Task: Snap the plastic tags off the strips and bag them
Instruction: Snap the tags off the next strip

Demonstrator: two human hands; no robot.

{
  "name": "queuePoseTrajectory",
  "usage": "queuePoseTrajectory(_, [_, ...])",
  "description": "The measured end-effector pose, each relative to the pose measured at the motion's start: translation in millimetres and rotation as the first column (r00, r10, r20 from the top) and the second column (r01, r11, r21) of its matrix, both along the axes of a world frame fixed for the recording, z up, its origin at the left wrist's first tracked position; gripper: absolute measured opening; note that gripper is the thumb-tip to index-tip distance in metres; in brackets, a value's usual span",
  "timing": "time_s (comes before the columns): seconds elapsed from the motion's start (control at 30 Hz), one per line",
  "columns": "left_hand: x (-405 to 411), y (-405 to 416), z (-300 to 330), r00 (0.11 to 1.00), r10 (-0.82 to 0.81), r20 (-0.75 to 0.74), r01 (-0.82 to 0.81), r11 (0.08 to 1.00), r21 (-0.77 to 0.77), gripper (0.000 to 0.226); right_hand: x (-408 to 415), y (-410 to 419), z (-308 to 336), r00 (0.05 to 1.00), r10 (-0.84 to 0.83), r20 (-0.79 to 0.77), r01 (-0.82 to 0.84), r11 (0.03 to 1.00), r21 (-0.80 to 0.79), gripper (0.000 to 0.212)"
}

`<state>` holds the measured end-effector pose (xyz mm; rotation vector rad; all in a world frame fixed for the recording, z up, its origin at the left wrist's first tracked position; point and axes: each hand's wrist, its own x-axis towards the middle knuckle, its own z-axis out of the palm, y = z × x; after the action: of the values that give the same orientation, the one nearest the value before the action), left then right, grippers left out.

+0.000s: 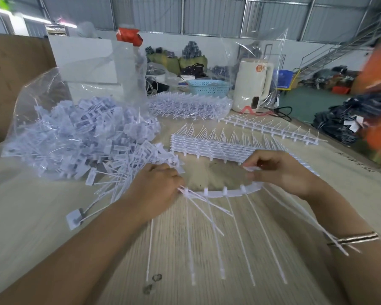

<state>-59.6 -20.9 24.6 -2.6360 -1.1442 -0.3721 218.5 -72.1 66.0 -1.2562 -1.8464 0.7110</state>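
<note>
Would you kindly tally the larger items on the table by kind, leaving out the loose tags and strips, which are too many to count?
Clear plastic bag of snapped tags: 1
Clear bag of tag strips: 1
Blue plastic basket: 1
White electric kettle: 1
Total: 4

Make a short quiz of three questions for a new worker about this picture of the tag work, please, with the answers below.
1. True or false: the strip held between the left hand and the right hand is bent into a curve.
2. Where is the clear bag of loose tags: left or right of the hands?
3. What stands behind the stack of strips? A) white kettle B) red bucket C) green bottle

Key: 1 true; 2 left; 3 A
</note>
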Motion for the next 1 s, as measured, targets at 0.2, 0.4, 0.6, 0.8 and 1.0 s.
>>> queuePoseTrajectory(0.2, [-4, 1, 9, 0.997, 0.05, 0.057, -0.053, 0.997, 0.056, 0.026, 21, 0, 0, 0.995, -0.095, -0.042, 0.09, 0.99, -0.11, 0.014])
queuePoseTrajectory(0.4, [6, -13, 12, 0.943, -0.104, 0.315, 0.122, 0.992, -0.039, 0.026, 13, -1, -1, 0.964, -0.043, -0.264, 0.038, 0.999, -0.026, 0.011])
queuePoseTrajectory(0.6, [9, -10, 6, 0.998, -0.008, 0.063, 0.008, 1.0, -0.005, 0.032, -4, 7, -10, 0.993, 0.058, -0.099, -0.069, 0.992, -0.104, 0.026])
queuePoseTrajectory(0.8, [-6, -5, 25, 0.968, 0.041, 0.247, -0.076, 0.988, 0.131, 0.021, 30, 6, -6, 0.994, -0.05, -0.102, 0.017, 0.952, -0.306, 0.029])
queuePoseTrajectory(1.0, [0, -10, 6, 0.974, -0.213, 0.081, 0.217, 0.975, -0.055, 0.031, 13, 7, -10, 0.987, -0.099, 0.128, 0.118, 0.982, -0.15, 0.013])
